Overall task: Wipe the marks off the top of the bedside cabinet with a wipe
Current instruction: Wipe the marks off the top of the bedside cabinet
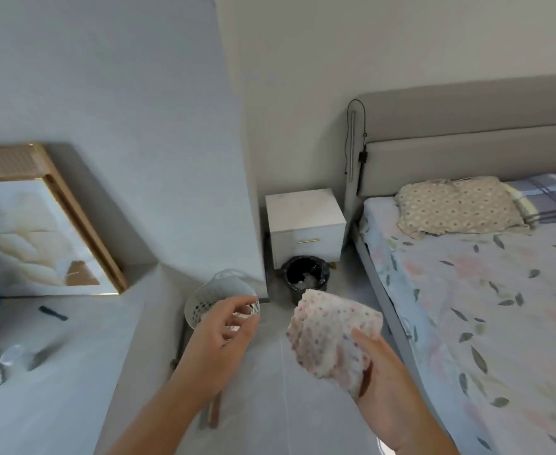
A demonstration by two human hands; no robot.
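Note:
A white bedside cabinet [304, 213] with a gold drawer handle stands in the corner between the wall and the bed, some way ahead of me. Faint marks show on its pale top. My right hand [386, 394] is raised in the foreground and holds a folded white wipe [330, 334] with small coloured dots. My left hand [225, 330] hovers to its left with fingers loosely curled and apart, holding nothing. Both hands are well short of the cabinet.
A black-lined waste bin [306, 277] sits on the floor right in front of the cabinet. A white perforated basket [209, 300] stands by the wall corner. The bed [483, 290] fills the right side. A desk [40, 372] with a remote and a framed picture [40, 231] lies left.

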